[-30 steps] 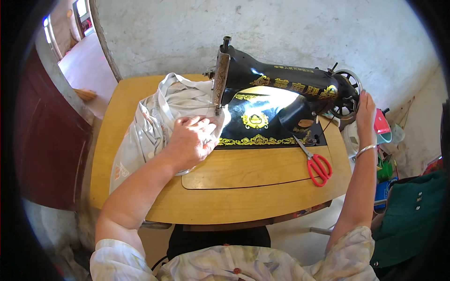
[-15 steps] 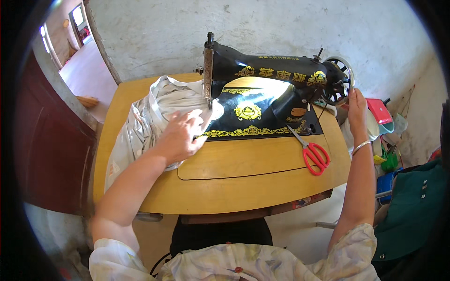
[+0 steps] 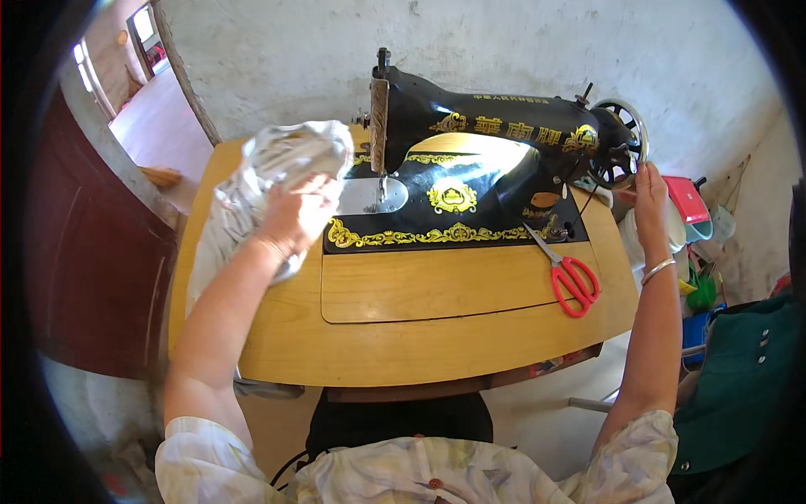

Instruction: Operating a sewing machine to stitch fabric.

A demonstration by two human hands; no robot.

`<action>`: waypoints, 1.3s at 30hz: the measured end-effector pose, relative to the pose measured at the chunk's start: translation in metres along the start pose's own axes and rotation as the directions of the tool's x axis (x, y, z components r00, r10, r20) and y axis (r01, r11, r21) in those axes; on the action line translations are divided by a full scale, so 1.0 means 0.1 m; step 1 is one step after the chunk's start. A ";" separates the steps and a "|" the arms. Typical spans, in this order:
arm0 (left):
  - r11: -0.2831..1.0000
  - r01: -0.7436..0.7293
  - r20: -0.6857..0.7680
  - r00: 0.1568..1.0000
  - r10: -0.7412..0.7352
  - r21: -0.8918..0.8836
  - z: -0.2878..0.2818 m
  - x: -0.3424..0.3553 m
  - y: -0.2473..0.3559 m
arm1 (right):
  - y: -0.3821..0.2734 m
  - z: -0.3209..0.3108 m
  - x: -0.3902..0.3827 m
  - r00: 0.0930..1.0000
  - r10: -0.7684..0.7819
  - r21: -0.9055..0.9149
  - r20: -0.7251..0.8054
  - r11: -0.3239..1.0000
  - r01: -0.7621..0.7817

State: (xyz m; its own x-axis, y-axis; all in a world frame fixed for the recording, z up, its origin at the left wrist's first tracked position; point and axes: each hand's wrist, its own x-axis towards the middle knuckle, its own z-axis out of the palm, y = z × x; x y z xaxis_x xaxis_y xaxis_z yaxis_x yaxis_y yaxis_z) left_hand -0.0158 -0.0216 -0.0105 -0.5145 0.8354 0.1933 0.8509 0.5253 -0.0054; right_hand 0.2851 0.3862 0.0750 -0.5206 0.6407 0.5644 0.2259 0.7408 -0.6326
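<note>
A black sewing machine [image 3: 487,122] with gold decoration stands on a wooden table. My left hand [image 3: 298,210] grips bunched pale grey cloth [image 3: 285,147], blurred, left of the needle and bare metal needle plate [image 3: 365,193]; the cloth hangs toward the table's left side. My right hand [image 3: 653,197] has its fingers closed at the rim of the handwheel [image 3: 638,130] at the machine's right end. Red-handled scissors [image 3: 573,286] lie on the table's right part, their blades pointing at the machine's bed.
The wooden tabletop [image 3: 428,353] has a plaster wall behind it. A dark red door [image 3: 101,252] and doorway are at left. Plastic containers [image 3: 688,210] crowd the right side, with green fabric [image 3: 739,370] hanging below them.
My left hand has pulled the cloth leftward from under the needle, uncovering the needle plate; the cloth is lifted and bunched. My right hand stays at the handwheel.
</note>
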 end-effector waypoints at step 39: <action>-0.107 -0.205 -0.176 0.957 -0.232 -0.973 -0.29 0.28 0.17 | -1.47 1.11 -1.26 0.805 -0.369 0.060 0.464 0.920 0.386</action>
State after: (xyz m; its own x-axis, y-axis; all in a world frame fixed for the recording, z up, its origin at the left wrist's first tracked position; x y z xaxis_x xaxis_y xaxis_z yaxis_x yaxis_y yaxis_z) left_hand -0.0128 0.0062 0.0233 -0.6709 0.6487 0.3593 0.1179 -0.3850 0.9154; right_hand 0.2259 0.1741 0.0375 -0.8849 0.1491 0.4413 -0.0430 0.9172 -0.3961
